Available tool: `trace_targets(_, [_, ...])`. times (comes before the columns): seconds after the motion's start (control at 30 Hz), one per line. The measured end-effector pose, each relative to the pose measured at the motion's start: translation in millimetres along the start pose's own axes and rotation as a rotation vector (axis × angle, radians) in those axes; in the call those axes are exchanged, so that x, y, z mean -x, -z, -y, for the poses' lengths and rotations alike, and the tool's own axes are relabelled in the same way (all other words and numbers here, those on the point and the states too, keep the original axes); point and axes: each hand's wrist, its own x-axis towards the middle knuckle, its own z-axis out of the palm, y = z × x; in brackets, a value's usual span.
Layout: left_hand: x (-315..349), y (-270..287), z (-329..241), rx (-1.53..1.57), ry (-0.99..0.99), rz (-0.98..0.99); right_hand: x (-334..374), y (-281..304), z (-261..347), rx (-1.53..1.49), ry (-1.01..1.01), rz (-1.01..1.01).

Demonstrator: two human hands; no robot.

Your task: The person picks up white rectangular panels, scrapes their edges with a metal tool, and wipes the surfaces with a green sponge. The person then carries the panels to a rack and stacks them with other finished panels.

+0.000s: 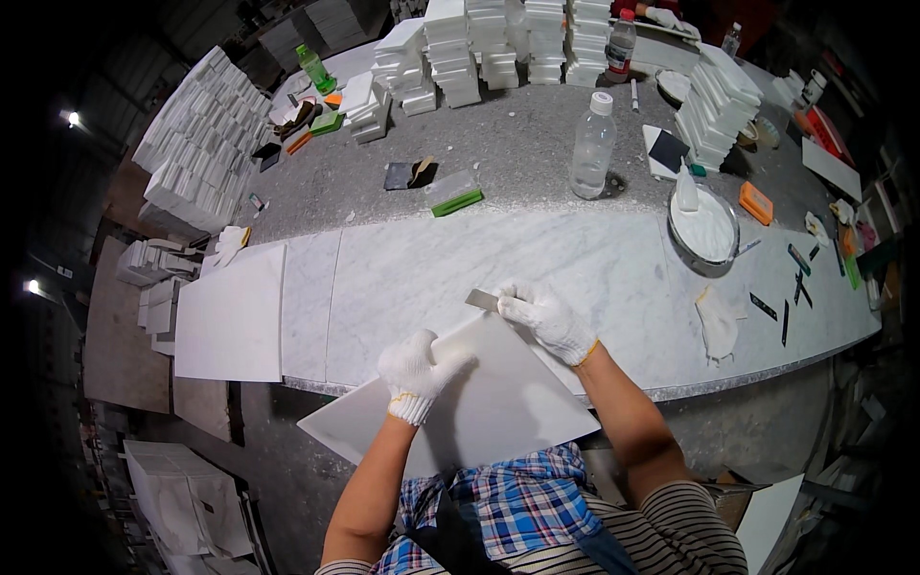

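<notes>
A white square tile (508, 393) leans at an angle between the bench edge and my body, one corner pointing away from me. My left hand (417, 372), in a white knit glove, is closed on its upper left edge, thumb lying over the face. My right hand (544, 319), gloved the same way, pinches a small flat grey blade-like piece (481, 300) just beyond the tile's far corner. Whether that piece touches the tile I cannot tell. The fingers' undersides are hidden.
Stacks of white tiles (206, 134) line the bench's far side. A bowl of white paste (704, 225), a clear bottle (593, 149) and an orange box (756, 202) stand far right. A loose glove (717, 324) and dark strips (786, 323) lie right; a large white slab (230, 316) lies left.
</notes>
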Motion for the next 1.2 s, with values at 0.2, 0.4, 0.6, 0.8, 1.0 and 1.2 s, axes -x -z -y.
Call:
trace_targets(0.2, [0.8, -0.4, -0.8, -0.012, 0.011, 0.007, 5.6, 9.2, -13.4, 0.02, 0.017, 0.026])
trace_targets(0.4, [0.5, -3.6, 2.1, -0.004, -0.011, -0.004, 17.9, 30.3, -25.3, 0.233, -0.022, 0.039])
trace_targets(0.6, [1.9, -4.2, 2.9, -0.002, -0.008, -0.028, 38.4, 45.9, -33.1, 0.205, -0.138, 0.044])
trace_targets(0.8, [2.2, -0.9, 0.9, -0.019, 0.002, 0.017, 29.9, 33.2, -17.6, -0.011, -0.19, -0.086])
trace_targets(1.0, [1.7, 0.2, -2.0, -0.007, 0.021, 0.029, 14.9, 21.3, -15.1, 0.065, -0.018, 0.02])
trace_targets(1.2, [3.6, -2.9, 2.9, -0.005, 0.015, 0.007, 37.3, 36.4, -21.9, 0.236, -0.147, 0.076])
